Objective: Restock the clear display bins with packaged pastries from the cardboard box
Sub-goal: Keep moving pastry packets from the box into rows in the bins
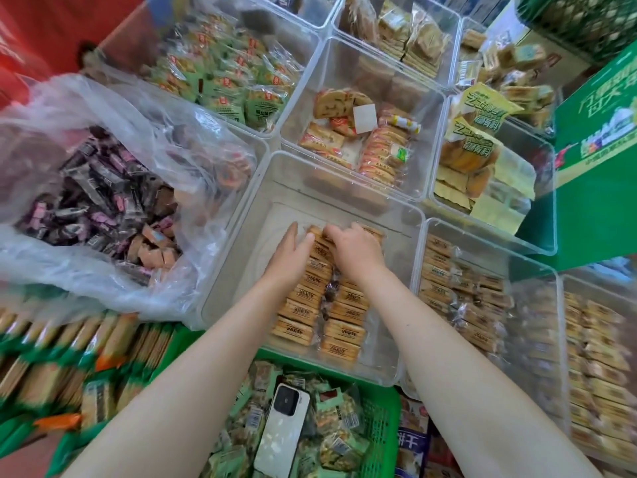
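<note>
Reaching into the clear bin point(238, 270), both hands meet at the far end of two rows of packaged pastries point(324, 305). Left hand point(293, 251) lies flat with straight fingers against the stack; right hand point(355, 250) curls over the top packets.

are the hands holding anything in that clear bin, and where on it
Both hands work the far end of the pastry rows. The right hand curls over the top packets there; the left hand lies flat against their side. No lifted grip shows.
</note>
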The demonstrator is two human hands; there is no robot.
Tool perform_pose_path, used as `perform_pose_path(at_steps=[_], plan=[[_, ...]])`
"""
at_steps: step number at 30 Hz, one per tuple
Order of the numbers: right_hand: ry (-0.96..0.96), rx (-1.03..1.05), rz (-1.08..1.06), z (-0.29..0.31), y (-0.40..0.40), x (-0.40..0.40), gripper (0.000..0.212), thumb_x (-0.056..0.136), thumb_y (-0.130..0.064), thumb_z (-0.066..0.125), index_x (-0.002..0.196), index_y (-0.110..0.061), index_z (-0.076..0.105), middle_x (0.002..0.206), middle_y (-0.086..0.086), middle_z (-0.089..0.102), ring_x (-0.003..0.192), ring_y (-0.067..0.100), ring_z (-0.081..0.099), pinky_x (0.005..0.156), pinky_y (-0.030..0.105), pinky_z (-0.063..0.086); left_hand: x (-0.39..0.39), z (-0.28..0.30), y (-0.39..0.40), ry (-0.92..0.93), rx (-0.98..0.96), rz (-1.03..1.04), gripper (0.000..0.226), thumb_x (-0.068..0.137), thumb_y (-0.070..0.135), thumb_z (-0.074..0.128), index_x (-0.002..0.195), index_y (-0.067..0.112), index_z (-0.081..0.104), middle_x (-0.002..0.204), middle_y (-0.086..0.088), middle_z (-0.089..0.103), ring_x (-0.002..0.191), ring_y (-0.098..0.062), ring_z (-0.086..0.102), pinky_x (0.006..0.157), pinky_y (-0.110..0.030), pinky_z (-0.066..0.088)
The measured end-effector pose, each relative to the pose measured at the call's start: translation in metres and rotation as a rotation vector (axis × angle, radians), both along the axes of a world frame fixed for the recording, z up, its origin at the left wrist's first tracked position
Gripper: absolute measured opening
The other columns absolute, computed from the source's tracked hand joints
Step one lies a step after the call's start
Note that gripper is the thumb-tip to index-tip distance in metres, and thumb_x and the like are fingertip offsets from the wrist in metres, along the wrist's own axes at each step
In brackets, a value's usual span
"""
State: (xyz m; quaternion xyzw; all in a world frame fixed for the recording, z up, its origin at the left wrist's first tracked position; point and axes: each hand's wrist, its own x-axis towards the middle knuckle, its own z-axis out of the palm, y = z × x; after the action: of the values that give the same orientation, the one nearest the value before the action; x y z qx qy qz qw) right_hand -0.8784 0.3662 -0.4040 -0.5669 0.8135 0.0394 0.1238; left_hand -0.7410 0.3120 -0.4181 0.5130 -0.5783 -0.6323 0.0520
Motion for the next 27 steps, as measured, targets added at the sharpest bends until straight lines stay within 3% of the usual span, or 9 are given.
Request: perform_pose_path(at_steps=[4,8,10,14,17,19,22,24,27], plan=[[0.054,0.013,0.035,0.002,0.005,0.003,0.037,0.097,-0.009,0.049,0.13,-0.018,0.061,0.126,0.007,0.056,0.119,0.026,0.046,0.092,0.038,0.041,-0.003,-0.004,0.0,0.042,-0.001,-0.068,0.05,0.107,0.047,0.029,0.155,0.032,0.035,0.155,0.007,0.043,0.141,-0.018,0.04,0.105,-0.032,0.037],[0.032,0.056,0.01,0.009,0.027,0.011,0.047,0.098,-0.015,0.047,0.145,-0.019,0.049,0.149,0.013,0.037,0.137,0.03,0.034,0.107,0.046,0.036,0.0,-0.003,0.003,0.024,-0.039,-0.152,0.052,0.104,0.053,0.028,0.15,0.034,0.043,0.15,0.007,0.049,0.135,-0.018,0.047,0.111,-0.047,0.04],[-0.09,-0.059,-0.072,0.017,0.046,0.012,0.047,0.099,-0.02,0.05,0.147,-0.019,0.048,0.153,0.013,0.035,0.141,0.03,0.032,0.112,0.049,0.035,-0.001,0.0,0.007,-0.007,-0.116,-0.131,0.05,0.106,0.047,0.031,0.15,0.027,0.043,0.151,0.002,0.048,0.135,-0.019,0.045,0.113,-0.045,0.037],[-0.34,-0.366,-0.313,0.054,0.112,0.006,0.036,0.101,-0.017,0.052,0.135,-0.012,0.06,0.131,0.003,0.051,0.115,0.015,0.053,0.097,0.033,0.05,-0.006,0.029,0.033,-0.11,-0.479,-0.116,0.051,0.105,0.033,0.045,0.152,0.016,0.04,0.162,-0.006,0.032,0.151,-0.023,0.023,0.124,-0.044,0.019],[-0.414,-0.604,-0.412,0.098,0.19,-0.004,0.023,0.099,-0.008,0.054,0.114,-0.01,0.072,0.104,-0.002,0.066,0.087,0.003,0.058,0.077,0.016,0.048,-0.032,0.073,0.09,0.022,-0.679,-0.125,0.034,0.099,0.023,0.055,0.132,0.015,0.06,0.141,-0.008,0.053,0.136,-0.026,0.042,0.113,-0.046,0.033],[-0.377,-0.762,-0.511,0.129,0.251,-0.019,0.021,0.097,-0.006,0.056,0.108,-0.013,0.073,0.093,-0.008,0.069,0.078,0.0,0.06,0.069,0.009,0.046,-0.064,0.104,0.143,0.158,-0.743,-0.217,0.023,0.098,0.023,0.054,0.116,0.016,0.068,0.113,-0.001,0.066,0.108,-0.023,0.058,0.093,-0.043,0.047],[-0.377,-0.952,-0.753,0.164,0.354,-0.053,0.019,0.096,-0.014,0.053,0.096,-0.02,0.071,0.075,-0.006,0.067,0.063,0.01,0.06,0.056,0.025,0.047,-0.121,0.142,0.24,0.242,-0.652,-0.464,0.016,0.098,0.021,0.057,0.101,0.024,0.072,0.082,0.012,0.067,0.073,-0.009,0.06,0.066,-0.032,0.049],[-0.445,-1.118,-0.941,0.175,0.426,-0.083,0.018,0.091,-0.018,0.05,0.081,-0.018,0.065,0.069,0.004,0.062,0.059,0.021,0.056,0.054,0.036,0.044,-0.159,0.155,0.309,0.264,-0.665,-0.63,0.015,0.096,0.02,0.059,0.097,0.025,0.073,0.079,0.012,0.068,0.072,-0.007,0.062,0.068,-0.033,0.05],[-0.541,-1.361,-1.304,0.176,0.53,-0.142,0.024,0.091,-0.011,0.048,0.069,-0.005,0.055,0.066,0.02,0.053,0.057,0.025,0.048,0.055,0.031,0.04,-0.216,0.157,0.414,0.257,-0.675,-0.801,0.014,0.097,0.022,0.06,0.099,0.022,0.074,0.084,0.007,0.07,0.079,-0.012,0.063,0.073,-0.032,0.051]])
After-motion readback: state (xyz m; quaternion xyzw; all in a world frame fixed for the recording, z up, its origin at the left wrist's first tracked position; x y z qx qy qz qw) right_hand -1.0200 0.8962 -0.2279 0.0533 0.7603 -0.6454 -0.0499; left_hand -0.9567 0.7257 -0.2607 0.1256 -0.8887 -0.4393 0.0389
